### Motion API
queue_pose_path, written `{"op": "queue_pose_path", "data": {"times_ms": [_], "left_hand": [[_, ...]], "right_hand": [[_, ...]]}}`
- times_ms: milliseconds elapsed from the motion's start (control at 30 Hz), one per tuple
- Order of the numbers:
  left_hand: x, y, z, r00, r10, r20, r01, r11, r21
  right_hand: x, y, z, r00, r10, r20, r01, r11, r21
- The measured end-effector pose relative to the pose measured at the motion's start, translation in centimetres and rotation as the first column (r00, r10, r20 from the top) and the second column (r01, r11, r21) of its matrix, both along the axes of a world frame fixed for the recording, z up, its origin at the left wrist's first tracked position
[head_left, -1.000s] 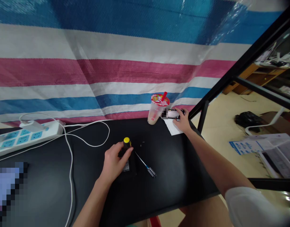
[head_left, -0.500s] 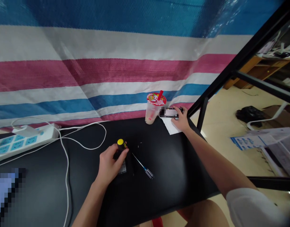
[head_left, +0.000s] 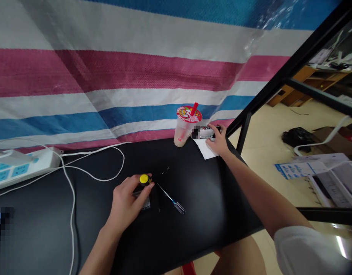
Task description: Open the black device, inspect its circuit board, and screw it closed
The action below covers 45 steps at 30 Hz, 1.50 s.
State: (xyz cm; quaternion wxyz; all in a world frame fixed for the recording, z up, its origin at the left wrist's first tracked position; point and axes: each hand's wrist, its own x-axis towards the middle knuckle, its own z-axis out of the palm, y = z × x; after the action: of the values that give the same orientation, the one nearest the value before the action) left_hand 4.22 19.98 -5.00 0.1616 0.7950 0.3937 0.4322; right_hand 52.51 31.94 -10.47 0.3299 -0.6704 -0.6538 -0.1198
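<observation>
- Writing: lid of the drink cup (head_left: 181, 131) has white lettering on red, too small to read; small red mark on its side, illegible.
- Grey label (head_left: 147, 203) under the left hand (head_left: 125, 202): print unreadable.
- Yellow-capped tool (head_left: 145, 179): well to the near left of the cup; yellow end faces up, long axis roughly upright, lower end hidden.
- Screwdriver (head_left: 172, 200): flat on the black table (head_left: 210, 198), near side of the cup; axis diagonal, tip far-left toward the left hand, clear-and-blue handle near-right.
- Left grip: narrow, thumb and fingers closed around the black handle of the yellow-capped tool.
- Right hand (head_left: 219, 142): right of the cup, fingers at the far edge of a slim dark-edged object (head_left: 206, 132), thumb near its near edge; cannot tell how firmly held.
- That object: axis sideways, blurred end toward the cup, beside/over white paper (head_left: 206, 149).
- Two tiny pale bits (head_left: 163, 173): near-left of the cup.
- Power strip (head_left: 38, 164): far left of the cup, writing none legible.
</observation>
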Motion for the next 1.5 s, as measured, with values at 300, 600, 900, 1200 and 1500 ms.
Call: {"op": "queue_pose_path", "data": {"times_ms": [300, 600, 900, 1200, 1500], "left_hand": [[0.2, 0.2, 0.0, 1.000, 0.005, -0.006, -0.005, 1.000, 0.007], [0.0, 0.1, -0.2, 1.000, 0.019, -0.017, -0.019, 1.000, 0.009], [-0.1, 0.2, -0.4, 0.999, 0.031, -0.010, -0.031, 1.000, 0.002], [-0.1, 0.1, -0.3, 1.000, 0.031, 0.005, -0.031, 0.999, -0.009], [-0.1, 0.2, -0.4, 0.999, 0.044, 0.004, -0.044, 0.999, -0.012]], "right_hand": [[-0.4, 0.1, 0.0, 0.994, 0.059, -0.088, -0.054, 0.996, 0.067], [-1.1, -0.2, 0.9, 1.000, -0.016, -0.002, 0.016, 1.000, 0.019], [-1.4, -0.4, 2.1, 0.996, -0.049, 0.078, 0.052, 0.998, -0.038], [-1.6, 0.0, 2.3, 0.999, 0.006, 0.042, -0.004, 0.999, -0.035], [-2.4, 0.1, 2.1, 1.000, -0.014, 0.015, 0.014, 0.999, -0.047]]}}
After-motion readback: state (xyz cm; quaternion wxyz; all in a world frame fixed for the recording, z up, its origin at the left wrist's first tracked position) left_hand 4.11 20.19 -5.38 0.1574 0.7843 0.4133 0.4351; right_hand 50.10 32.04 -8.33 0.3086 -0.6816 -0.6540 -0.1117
